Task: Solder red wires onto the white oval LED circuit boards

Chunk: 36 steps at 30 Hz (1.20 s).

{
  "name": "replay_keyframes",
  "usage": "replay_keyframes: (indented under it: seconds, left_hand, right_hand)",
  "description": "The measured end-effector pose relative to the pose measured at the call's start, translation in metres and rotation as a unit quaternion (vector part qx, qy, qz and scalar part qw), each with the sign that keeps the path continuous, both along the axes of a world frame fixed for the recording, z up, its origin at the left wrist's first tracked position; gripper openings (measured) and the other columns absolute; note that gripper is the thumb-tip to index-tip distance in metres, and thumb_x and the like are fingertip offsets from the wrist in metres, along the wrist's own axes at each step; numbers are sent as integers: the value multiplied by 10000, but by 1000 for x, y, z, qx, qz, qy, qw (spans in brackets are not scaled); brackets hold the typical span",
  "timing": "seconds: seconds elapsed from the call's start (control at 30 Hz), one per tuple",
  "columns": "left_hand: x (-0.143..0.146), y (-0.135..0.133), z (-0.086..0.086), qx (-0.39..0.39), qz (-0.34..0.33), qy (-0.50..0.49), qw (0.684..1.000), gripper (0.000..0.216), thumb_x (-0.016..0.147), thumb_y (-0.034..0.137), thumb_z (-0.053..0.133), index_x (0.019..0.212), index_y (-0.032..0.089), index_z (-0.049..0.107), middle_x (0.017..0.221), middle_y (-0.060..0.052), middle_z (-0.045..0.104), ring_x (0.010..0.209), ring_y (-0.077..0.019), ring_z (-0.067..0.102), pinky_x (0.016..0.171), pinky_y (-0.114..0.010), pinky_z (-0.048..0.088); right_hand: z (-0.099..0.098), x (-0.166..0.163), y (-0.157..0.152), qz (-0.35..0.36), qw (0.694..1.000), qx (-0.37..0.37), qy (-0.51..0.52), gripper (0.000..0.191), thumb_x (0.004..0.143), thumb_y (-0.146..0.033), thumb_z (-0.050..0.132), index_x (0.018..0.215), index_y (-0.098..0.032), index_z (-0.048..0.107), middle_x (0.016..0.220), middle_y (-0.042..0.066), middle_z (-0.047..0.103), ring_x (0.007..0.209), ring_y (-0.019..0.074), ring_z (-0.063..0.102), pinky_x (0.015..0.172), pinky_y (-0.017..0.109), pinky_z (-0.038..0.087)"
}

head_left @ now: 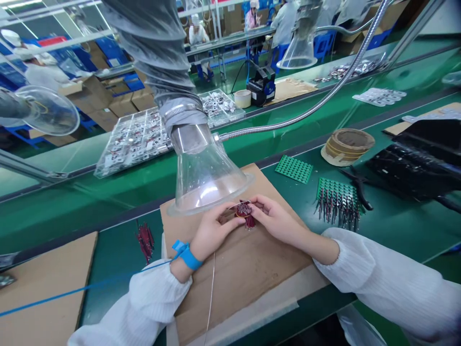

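Observation:
A small bundle of dark red and black wires (250, 221), with a yellowish band around it, is held between my two hands over a brown cardboard sheet (248, 274). My left hand (214, 228) closes its thumb and fingers on the bundle's left side. Pinching the right side is my right hand (275, 218). A thin silvery wire (212, 283), like solder, trails from under my left hand down the cardboard; a thin strand also shows near the left fingertips. A blue wrist strap (190, 257) circles my left wrist. The fingers partly hide the bundle.
A clear fume hood (209, 175) hangs just beyond my hands. Loose red-black wires (145, 240) lie left. On the right are a green circuit board (294, 169), another board with wires (336, 197), a tape roll (347, 144) and black-handled pliers (360, 187). Parts trays (139, 132) stand behind.

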State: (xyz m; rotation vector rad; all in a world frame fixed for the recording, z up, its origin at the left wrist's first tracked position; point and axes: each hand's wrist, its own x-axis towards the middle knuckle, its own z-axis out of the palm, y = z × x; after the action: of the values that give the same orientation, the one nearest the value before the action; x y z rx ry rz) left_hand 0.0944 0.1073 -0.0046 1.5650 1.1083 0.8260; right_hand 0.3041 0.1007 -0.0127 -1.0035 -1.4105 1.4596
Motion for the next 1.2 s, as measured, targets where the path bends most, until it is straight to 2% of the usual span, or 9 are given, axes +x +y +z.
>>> replay_keyframes:
  seconds: [0.13, 0.23, 0.33, 0.6, 0.7, 0.83, 1.0, 1.1, 1.2]
  left_hand:
    - [2, -1, 1, 5, 10, -29, 1000, 344, 937, 431, 750, 1192, 201, 745, 1142, -76, 783, 949, -204, 711, 786, -286, 563]
    - [5, -3, 2, -37, 17, -50, 998, 434, 979, 518, 686, 1253, 183, 702, 992, -66, 758, 730, -146, 668, 630, -241, 528]
    - [7, -4, 2, -85, 5, -56, 995, 490, 979, 570, 673, 1269, 175, 665, 886, -11, 681, 469, -49, 453, 427, -203, 373]
    - [8, -3, 1, -75, -11, -46, 996, 482, 956, 558, 694, 1249, 176, 671, 858, 26, 622, 425, -24, 397, 374, -190, 322]
    - [6, -2, 0, -22, 7, -33, 999, 426, 952, 483, 712, 1252, 181, 699, 963, -25, 705, 568, -73, 557, 524, -212, 482]
    - [3, -1, -2, 90, 4, 4, 996, 346, 944, 393, 734, 1228, 195, 733, 1173, -83, 767, 1090, -219, 707, 1010, -336, 555]
    - [3, -5, -3, 108, -40, 64, 991, 360, 953, 412, 709, 1245, 207, 759, 1265, -90, 779, 1203, -268, 705, 1115, -400, 516]
    - [3, -9, -3, 94, -47, 75, 992, 387, 955, 441, 687, 1248, 203, 776, 1252, -97, 790, 1075, -260, 747, 967, -370, 585]
    - [2, -12, -2, 55, -53, 91, 993, 392, 943, 489, 677, 1125, 173, 819, 1067, -96, 820, 610, -171, 682, 569, -289, 533]
  right_hand:
    - [-1, -3, -3, -27, 998, 36, -40, 289, 1055, -484, 578, 1105, -206, 639, 1019, 65, 734, 888, 205, 720, 834, 355, 587]
    - [-3, -4, -2, -60, 993, 78, -66, 255, 1053, -439, 580, 1135, -205, 644, 1061, 78, 736, 951, 221, 727, 864, 370, 593]
    - [-5, -4, -1, -81, 983, 130, -100, 244, 1054, -429, 585, 1124, -208, 660, 1076, 85, 736, 978, 235, 729, 881, 387, 599]
    - [-15, -4, 4, 22, 993, 107, -37, 461, 983, -463, 736, 1363, -248, 591, 1329, 112, 716, 1201, 271, 731, 1042, 442, 617]
    - [-21, -2, 8, 64, 991, 112, -21, 543, 971, -392, 739, 1441, -250, 508, 1456, 131, 649, 1288, 269, 699, 1120, 464, 584]
    - [-21, 2, 9, 85, 984, 147, -45, 509, 980, -321, 682, 1442, -237, 486, 1470, 135, 630, 1318, 258, 680, 1140, 462, 568]
    - [-15, 5, 2, 59, 972, 192, -120, 615, 893, -171, 711, 1470, -225, 503, 1479, 136, 620, 1338, 283, 643, 1173, 504, 513]
    - [-17, 6, 0, 53, 965, 205, -151, 676, 900, -178, 709, 1529, -226, 464, 1462, 138, 638, 1312, 286, 657, 1142, 495, 529]
    - [-23, 6, -1, 48, 960, 214, -175, 653, 955, -251, 696, 1556, -226, 441, 1400, 144, 682, 1277, 292, 683, 1118, 502, 539]
